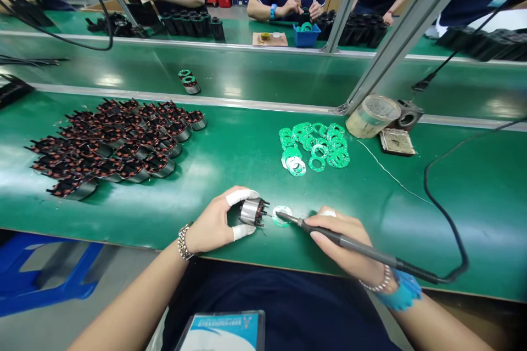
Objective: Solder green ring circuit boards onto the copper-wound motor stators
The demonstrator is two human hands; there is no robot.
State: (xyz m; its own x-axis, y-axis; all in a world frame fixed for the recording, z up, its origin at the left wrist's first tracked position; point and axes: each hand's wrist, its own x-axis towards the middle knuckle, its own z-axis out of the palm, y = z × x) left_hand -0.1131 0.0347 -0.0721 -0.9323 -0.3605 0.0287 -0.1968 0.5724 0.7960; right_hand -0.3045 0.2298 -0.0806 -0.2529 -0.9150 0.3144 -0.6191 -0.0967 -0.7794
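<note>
My left hand (216, 222), with white finger cots on thumb and finger, grips a motor stator (252, 212) lying on its side just above the bench. The stator has a silver body, and its black pins and copper windings face right. In my right hand (348, 238) is a dark soldering iron (349, 243), held like a pen with its tip pointing left. That tip is over a green ring-shaped circuit board (282, 216) near the stator's pins; whether they touch I cannot tell. A cord runs from the iron's back end to the right.
Many stators (119, 142) stand grouped at left. Loose green ring boards (317, 145) lie beyond my hands. A round tub (373, 116), a cleaning pad (397, 141) and thin solder wire (391, 173) are at right. A metal post (376, 38) rises behind; co-workers sit across the bench.
</note>
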